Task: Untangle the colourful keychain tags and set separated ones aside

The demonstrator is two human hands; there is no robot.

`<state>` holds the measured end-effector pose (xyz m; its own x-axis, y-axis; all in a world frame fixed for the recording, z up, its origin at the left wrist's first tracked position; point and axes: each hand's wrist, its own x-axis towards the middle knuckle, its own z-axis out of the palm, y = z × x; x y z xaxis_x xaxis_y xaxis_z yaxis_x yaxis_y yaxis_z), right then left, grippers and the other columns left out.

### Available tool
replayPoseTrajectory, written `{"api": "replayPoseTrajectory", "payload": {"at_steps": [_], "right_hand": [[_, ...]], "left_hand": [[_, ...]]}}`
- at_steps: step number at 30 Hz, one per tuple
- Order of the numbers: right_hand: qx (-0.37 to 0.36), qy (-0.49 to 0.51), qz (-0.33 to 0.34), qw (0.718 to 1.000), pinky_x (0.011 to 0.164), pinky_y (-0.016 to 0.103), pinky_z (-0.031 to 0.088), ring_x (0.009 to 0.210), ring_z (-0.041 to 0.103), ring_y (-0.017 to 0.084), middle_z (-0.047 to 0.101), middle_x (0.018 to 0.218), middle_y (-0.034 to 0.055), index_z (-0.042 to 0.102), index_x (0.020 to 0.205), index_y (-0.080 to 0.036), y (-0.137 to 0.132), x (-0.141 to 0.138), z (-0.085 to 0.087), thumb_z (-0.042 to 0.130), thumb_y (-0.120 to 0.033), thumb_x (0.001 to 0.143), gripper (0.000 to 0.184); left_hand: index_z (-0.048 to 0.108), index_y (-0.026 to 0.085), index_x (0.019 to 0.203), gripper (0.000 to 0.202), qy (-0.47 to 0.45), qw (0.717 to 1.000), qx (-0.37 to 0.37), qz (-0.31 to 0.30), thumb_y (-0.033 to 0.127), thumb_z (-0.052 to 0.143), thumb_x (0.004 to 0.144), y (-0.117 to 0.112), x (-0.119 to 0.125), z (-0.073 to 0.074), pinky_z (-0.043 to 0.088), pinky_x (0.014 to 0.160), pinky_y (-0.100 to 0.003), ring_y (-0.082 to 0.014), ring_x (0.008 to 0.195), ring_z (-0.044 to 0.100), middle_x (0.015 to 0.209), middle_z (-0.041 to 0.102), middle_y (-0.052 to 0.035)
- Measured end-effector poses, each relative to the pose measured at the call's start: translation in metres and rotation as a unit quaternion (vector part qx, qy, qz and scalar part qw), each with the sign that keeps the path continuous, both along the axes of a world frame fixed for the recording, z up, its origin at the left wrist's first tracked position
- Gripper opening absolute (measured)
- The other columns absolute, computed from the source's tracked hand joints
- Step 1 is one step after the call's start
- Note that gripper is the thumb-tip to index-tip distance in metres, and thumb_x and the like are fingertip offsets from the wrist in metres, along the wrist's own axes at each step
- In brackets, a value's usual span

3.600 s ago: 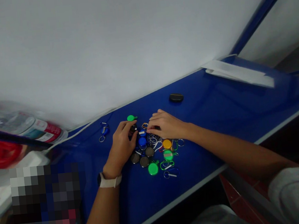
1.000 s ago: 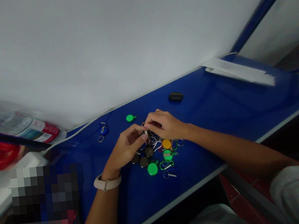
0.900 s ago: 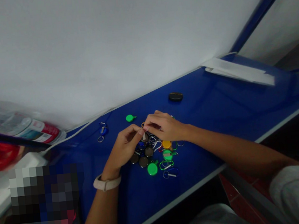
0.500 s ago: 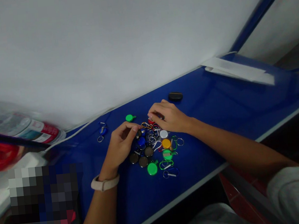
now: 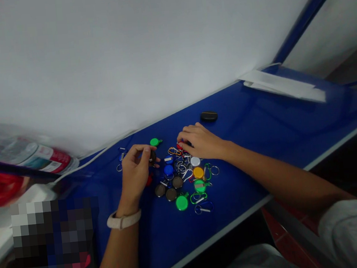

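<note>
Between the thumb and fingers of my left hand [image 5: 135,167] is a black badge reel [image 5: 152,156], lifted at the left side of the pile. Just below that hand, a red reel [image 5: 149,179] shows in part. My right hand [image 5: 199,140] curls its fingers over another red badge reel [image 5: 179,145] at the pile's far side, hiding much of it. Nearer me in the pile lie blue reels [image 5: 168,170], several black reels [image 5: 171,194], a white reel [image 5: 195,161], a yellow reel [image 5: 198,173] and green reels [image 5: 182,203], mixed with carabiner clips and key rings.
On the blue table [image 5: 232,171], a lone green reel [image 5: 154,142] and a blue reel [image 5: 121,157] lie apart from the pile. A black case [image 5: 209,116] is near the wall. White papers [image 5: 284,86] lie right, a plastic bottle [image 5: 48,157] and white power strip [image 5: 30,207] left.
My left hand has moved left, drawing the black badge reel away from the pile. A red reel now shows beneath it. My right hand has hardly moved.
</note>
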<state>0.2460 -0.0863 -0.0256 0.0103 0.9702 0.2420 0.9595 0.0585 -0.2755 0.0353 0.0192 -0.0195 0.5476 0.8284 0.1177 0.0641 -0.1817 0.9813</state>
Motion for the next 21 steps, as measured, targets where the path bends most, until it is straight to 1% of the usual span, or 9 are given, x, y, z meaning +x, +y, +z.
{"api": "replayPoseTrajectory", "payload": {"at_steps": [5,8,12,17,21], "right_hand": [[0.000,-0.004,-0.001,1.000,0.085,0.035,0.030,0.095,0.059,0.022,0.067,0.099,0.0079,0.069,0.104,-0.015,0.000,0.001,-0.001,0.052,-0.028,0.103,0.021],[0.006,-0.006,0.008,1.000,0.085,0.036,0.029,0.096,0.057,0.022,0.065,0.099,0.0081,0.070,0.107,-0.016,0.000,0.000,-0.001,0.052,-0.029,0.103,0.022],[0.019,0.009,0.042,0.999,0.084,0.035,0.028,0.097,0.054,0.022,0.063,0.103,0.0082,0.073,0.113,-0.020,-0.002,-0.007,-0.001,0.054,-0.029,0.103,0.023],[0.014,0.013,0.070,0.997,0.084,0.035,0.029,0.098,0.053,0.022,0.061,0.105,0.0090,0.075,0.111,-0.020,-0.003,-0.014,-0.006,0.058,-0.027,0.100,0.021],[0.014,0.016,0.075,0.997,0.083,0.035,0.030,0.098,0.053,0.022,0.062,0.105,0.0087,0.075,0.108,-0.019,-0.002,-0.014,-0.009,0.060,-0.026,0.099,0.019]], "left_hand": [[0.069,0.013,0.091,0.029,0.012,1.000,-0.002,-0.003,0.041,0.069,0.089,0.001,0.001,-0.001,0.058,0.056,-0.026,-0.0139,0.062,0.066,0.083,0.068,-0.0045],[0.071,0.012,0.092,0.029,0.018,1.000,-0.005,-0.001,0.041,0.070,0.087,0.002,0.002,-0.002,0.058,0.057,-0.026,-0.0134,0.063,0.066,0.088,0.071,-0.0061],[0.072,0.012,0.092,0.030,0.029,1.000,-0.008,-0.009,0.041,0.071,0.086,0.002,0.003,-0.003,0.059,0.061,-0.027,-0.0139,0.064,0.066,0.090,0.073,-0.0071],[0.073,0.012,0.094,0.033,0.038,0.999,-0.010,-0.030,0.044,0.071,0.087,0.001,0.002,-0.003,0.059,0.063,-0.028,-0.0151,0.065,0.067,0.088,0.073,-0.0073],[0.073,0.013,0.094,0.034,0.040,0.998,-0.014,-0.036,0.046,0.071,0.087,0.000,0.002,-0.002,0.057,0.062,-0.028,-0.0149,0.064,0.066,0.092,0.074,-0.0082]]}}
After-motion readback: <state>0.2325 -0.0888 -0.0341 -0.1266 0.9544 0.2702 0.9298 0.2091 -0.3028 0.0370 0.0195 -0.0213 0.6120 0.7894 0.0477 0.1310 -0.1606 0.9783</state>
